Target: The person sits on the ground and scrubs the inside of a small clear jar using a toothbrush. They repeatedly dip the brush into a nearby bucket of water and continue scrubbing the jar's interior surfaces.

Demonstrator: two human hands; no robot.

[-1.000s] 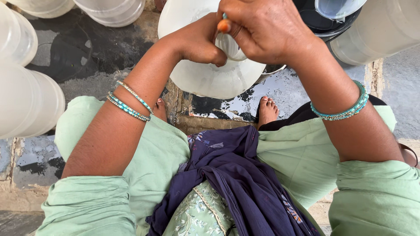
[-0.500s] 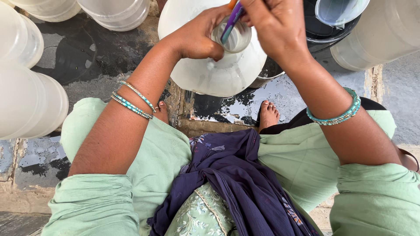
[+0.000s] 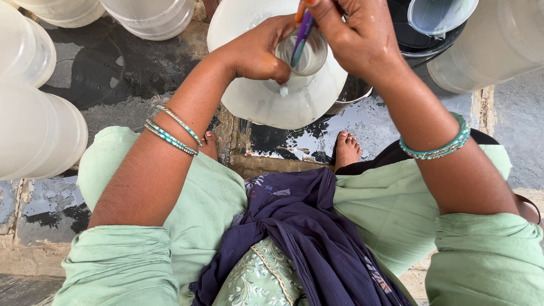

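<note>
I sat over a big white plastic jug (image 3: 266,102), scrubbing inside its neck with a brush (image 3: 302,39).

My left hand (image 3: 260,54) was closed around the jug's narrow neck, the firmest place to grip; my right hand (image 3: 357,39) pinched the purple brush handle, poked down the opening. The jug stood on wet stone between my 2 feet. It looked light, stiff and probably slippery with water. Room was tight: more white jugs (image 3: 34,130) crowded my left, a dark tub (image 3: 419,54) touched the jug's far side.
</note>
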